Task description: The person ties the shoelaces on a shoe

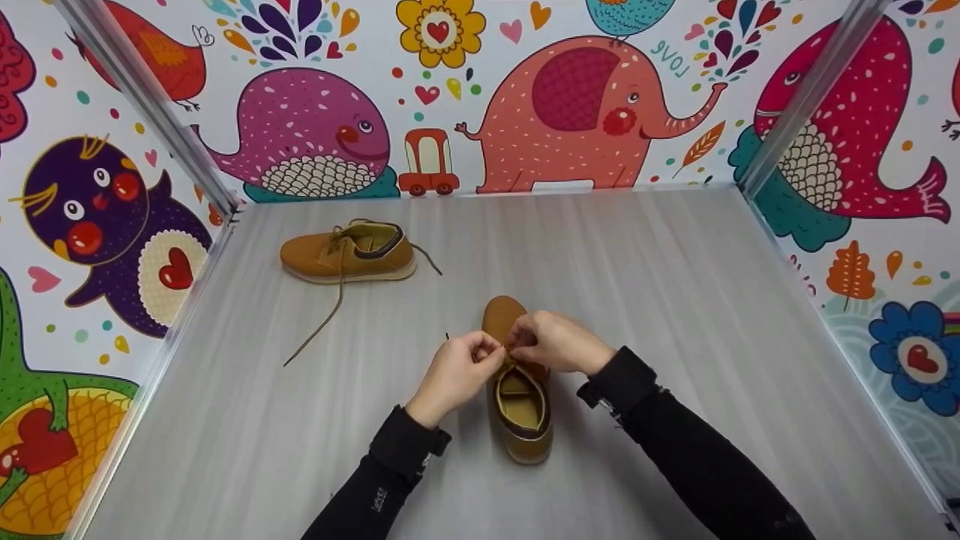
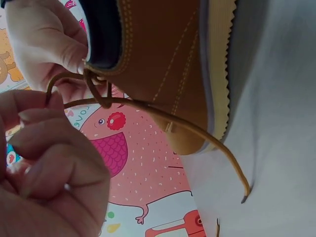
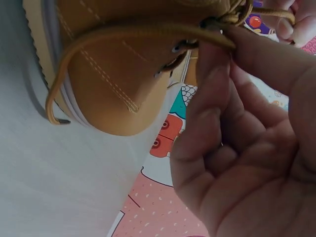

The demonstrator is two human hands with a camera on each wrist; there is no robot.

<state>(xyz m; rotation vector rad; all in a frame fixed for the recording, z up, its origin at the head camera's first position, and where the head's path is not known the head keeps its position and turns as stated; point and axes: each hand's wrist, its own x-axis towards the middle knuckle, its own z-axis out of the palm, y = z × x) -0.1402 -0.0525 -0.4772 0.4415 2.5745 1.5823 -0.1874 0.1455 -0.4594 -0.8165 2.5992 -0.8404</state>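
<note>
The tan shoe (image 1: 520,409) stands upright on the grey surface (image 1: 675,300), around its middle, toe toward the far edge and opening toward the near edge. Both hands are at its lacing, just ahead of the opening. The left hand (image 1: 459,369) comes in from the shoe's left side, fingers curled, thumb and fingertips pinching the brown lace (image 2: 187,125); a free end hangs over the shoe's side. The right hand (image 1: 559,341) reaches over from the right side, nearer the toe, its fingers bent and its thumb and forefinger pinching lace, with another free end drooping past the sole. Well apart from them, toward the far left corner, a second shoe (image 1: 311,259) sits on its sole, toe toward the left edge, one lace end trailing toward the near edge.
</note>
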